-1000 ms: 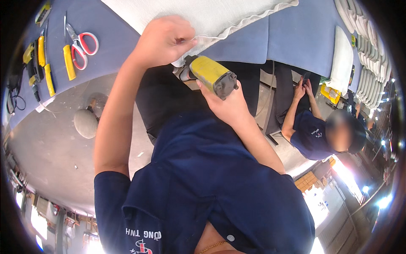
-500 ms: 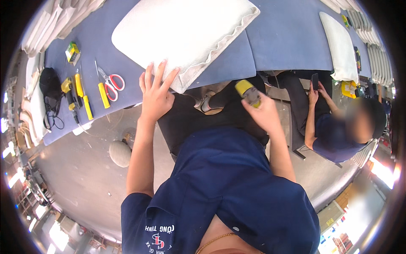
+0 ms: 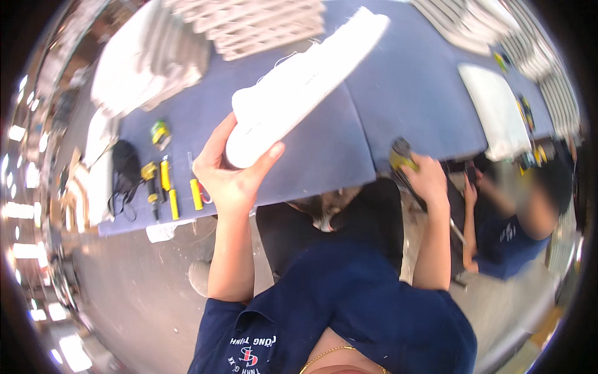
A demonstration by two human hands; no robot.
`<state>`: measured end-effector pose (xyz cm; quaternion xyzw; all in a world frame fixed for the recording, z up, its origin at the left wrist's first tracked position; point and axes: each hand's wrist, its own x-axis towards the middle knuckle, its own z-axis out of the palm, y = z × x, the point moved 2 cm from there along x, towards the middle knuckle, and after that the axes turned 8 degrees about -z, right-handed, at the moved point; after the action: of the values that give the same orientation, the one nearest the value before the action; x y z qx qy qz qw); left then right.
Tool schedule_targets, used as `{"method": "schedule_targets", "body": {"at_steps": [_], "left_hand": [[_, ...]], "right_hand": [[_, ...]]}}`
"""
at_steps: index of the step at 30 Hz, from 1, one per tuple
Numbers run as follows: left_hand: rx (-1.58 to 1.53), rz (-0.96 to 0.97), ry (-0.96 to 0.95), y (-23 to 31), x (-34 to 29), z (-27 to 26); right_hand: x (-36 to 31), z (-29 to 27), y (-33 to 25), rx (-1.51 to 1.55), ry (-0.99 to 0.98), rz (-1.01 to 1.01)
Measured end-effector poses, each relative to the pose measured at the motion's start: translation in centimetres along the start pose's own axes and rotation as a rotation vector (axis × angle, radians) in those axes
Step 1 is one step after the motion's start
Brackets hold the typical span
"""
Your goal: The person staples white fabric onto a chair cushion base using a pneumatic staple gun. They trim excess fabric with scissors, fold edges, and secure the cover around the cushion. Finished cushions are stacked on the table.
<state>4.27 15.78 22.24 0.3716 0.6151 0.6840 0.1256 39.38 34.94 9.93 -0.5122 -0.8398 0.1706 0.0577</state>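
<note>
My left hand [image 3: 229, 177] grips the near end of a white fabric-covered padded panel [image 3: 305, 84], thumb on one side and fingers on the other. The panel is raised on its edge above the blue-grey table [image 3: 305, 168] and slants away to the far right. Loose threads and a ragged fabric edge show along its far side. In my right hand [image 3: 430, 181] is a yellow and black hand tool [image 3: 400, 156], held over the table's front edge. Blur hides the tool's exact kind.
Yellow-handled tools [image 3: 174, 204], a small green and yellow box [image 3: 160, 134] and a black cloth item [image 3: 126, 163] lie at left. Stacked pale panels [image 3: 249, 25] stand at the back. A seated co-worker [image 3: 511, 240] is at right, near another white panel [image 3: 495, 109].
My left hand has gone from resting on the flat panel to gripping its end and tipping it up on edge. My right hand has moved right and forward with the tool.
</note>
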Motion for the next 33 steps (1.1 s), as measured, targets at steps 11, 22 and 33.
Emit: {"method": "schedule_targets", "body": {"at_steps": [11,22,33], "left_hand": [[-0.074,-0.242,-0.051,-4.7,0.9,-12.5],[0.034,-0.014,-0.079,-5.7,-1.3,-10.7],[0.303,0.075,-0.162,-4.5,-2.9,-11.2]], "right_hand": [[8.2,2.3,8.7,0.135,0.537,-0.032],[19.5,10.1,19.6,0.038,0.371,0.176],[5.0,-7.6,-22.0,0.366,0.958,-1.068]]}}
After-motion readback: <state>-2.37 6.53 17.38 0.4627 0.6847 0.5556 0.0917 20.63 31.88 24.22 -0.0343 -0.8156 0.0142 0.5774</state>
